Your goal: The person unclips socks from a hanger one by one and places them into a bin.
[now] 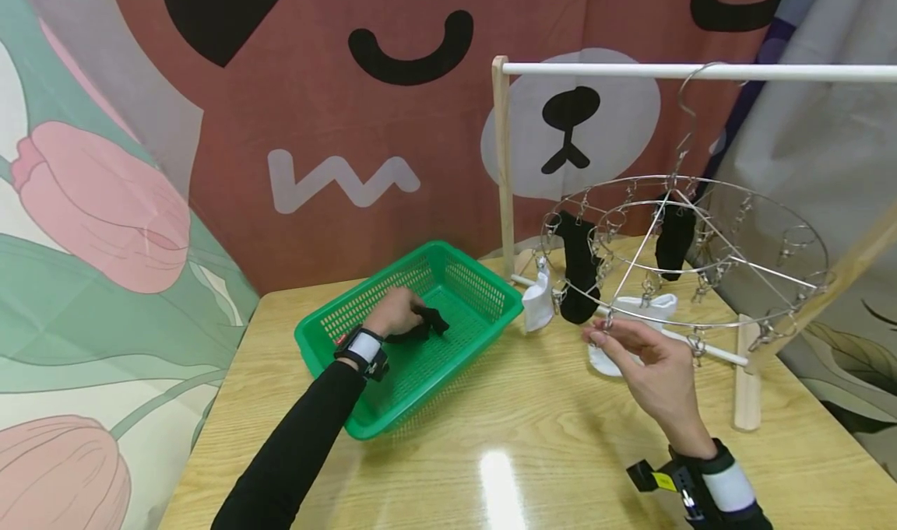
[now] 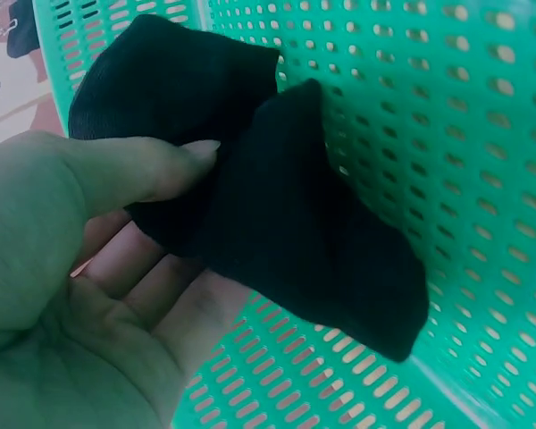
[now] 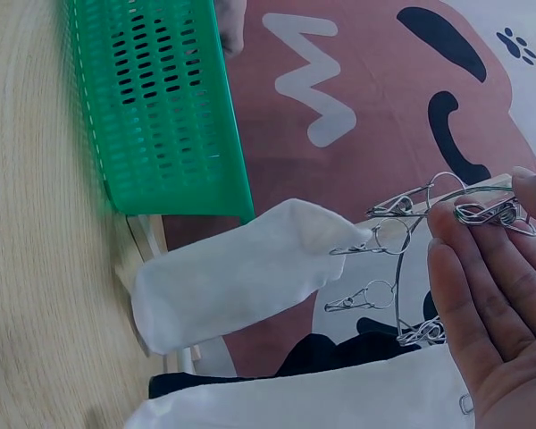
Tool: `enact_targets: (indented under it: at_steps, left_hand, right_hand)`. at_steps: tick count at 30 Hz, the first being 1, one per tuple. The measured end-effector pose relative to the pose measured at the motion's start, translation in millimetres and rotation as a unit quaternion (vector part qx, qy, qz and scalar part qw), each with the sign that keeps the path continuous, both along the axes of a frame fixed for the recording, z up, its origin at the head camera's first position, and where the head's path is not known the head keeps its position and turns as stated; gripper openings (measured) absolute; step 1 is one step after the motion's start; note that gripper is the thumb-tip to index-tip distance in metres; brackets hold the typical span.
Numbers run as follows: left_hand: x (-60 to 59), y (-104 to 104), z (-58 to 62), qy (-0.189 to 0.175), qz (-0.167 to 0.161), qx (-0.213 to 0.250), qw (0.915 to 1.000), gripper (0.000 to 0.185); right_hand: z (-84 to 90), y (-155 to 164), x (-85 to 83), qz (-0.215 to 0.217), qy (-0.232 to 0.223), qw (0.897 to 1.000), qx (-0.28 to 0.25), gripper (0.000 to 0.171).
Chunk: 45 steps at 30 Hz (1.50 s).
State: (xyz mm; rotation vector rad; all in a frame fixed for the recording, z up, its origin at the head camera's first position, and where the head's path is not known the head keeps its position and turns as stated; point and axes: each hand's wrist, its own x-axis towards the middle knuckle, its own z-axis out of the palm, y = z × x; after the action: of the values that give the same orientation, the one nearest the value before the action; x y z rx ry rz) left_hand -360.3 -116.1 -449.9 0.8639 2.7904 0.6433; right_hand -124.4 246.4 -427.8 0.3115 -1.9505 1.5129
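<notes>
My left hand reaches into a green plastic basket and grips a black sock; in the left wrist view the thumb presses the black sock against the fingers. My right hand is raised at the front rim of a round metal clip hanger and pinches one metal clip between thumb and fingertips. Two black socks and two white socks hang from the hanger's clips. One white sock dangles close to the right hand.
The hanger hooks onto a white rod held by a wooden post on a light wooden table. A printed bear curtain hangs behind. The table's left edge lies near the basket.
</notes>
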Motion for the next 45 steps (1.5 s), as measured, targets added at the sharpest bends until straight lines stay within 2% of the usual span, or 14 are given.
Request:
enact_targets:
  at_steps: [4,5,14,27,31,35,38,40,45]
  left_hand:
    - [3.7,4.0,2.6,-0.013,-0.01,-0.012,0.9998,0.013]
    - [12.9,8.8,12.9,-0.023,-0.001,-0.026,0.9994,0.016]
    - [28.6,15.4,22.3,-0.067,-0.013,-0.094,0.9933,0.021]
    - [37.9,17.4,30.8,-0.116,-0.053,-0.137,0.9824,0.029]
    - [39.5,14.4,38.6,-0.144,-0.071,-0.139,0.9771,0.044]
    - [43.3,10.1,53.4,-0.173,-0.059,-0.122,0.9756,0.065]
    - [47.0,8.5,65.1,-0.165,-0.045,-0.092,0.981,0.073]
    - [49.6,8.4,72.3,-0.146,-0.039,-0.066,0.9863,0.077]
    - [58.6,14.9,89.4,-0.07,-0.015,-0.001,0.9974,0.088]
  right_hand:
    - [0.1,0.9,1.4,-0.005,-0.005,1.0,0.004,0.022]
    - [0.2,1.1,1.7,-0.007,-0.005,1.0,0.006,0.022]
    - [-0.2,2.6,4.7,-0.016,-0.007,1.0,0.012,0.021]
    - [-1.0,4.7,7.3,-0.024,-0.002,1.0,0.017,0.022]
    - [-0.5,5.0,7.2,-0.023,-0.003,1.0,0.015,0.022]
    - [-0.3,4.8,6.8,-0.02,-0.003,1.0,0.015,0.022]
    - [-0.2,5.1,6.1,-0.024,-0.003,0.999,0.022,0.021]
    - [0.0,5.2,5.8,-0.024,-0.002,0.999,0.023,0.021]
    - [0.5,5.2,6.5,-0.019,0.0,1.0,0.024,0.021]
